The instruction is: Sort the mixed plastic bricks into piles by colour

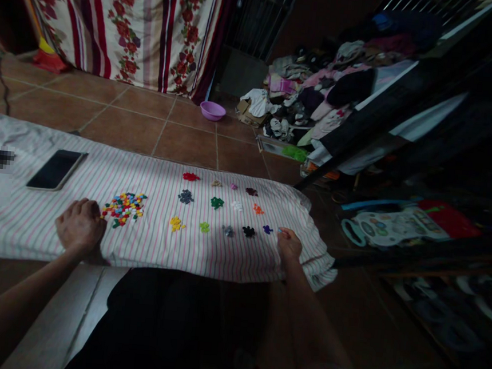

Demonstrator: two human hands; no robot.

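My left hand (80, 224) rests on the striped cloth (137, 249), its fingers curled at the left edge of a mixed heap of coloured pieces (124, 208); what they hold, if anything, is hidden. My right hand (289, 244) pinches a small light-blue piece (280, 231) just right of the dark blue pile (267, 229). Between the hands lie several small piles sorted by colour, among them red (191, 177), dark grey (186, 196), green (217, 203), yellow (176, 224), lime (204, 227), black (249, 231), orange (258, 209) and white (237, 205).
A phone (56, 169) lies on the cloth at the left. Beyond the cloth, a purple basin (213, 111) stands on the tiled floor (141, 106). Heaped clothes (318, 93) are at the back right, with a dark slanting bar in front.
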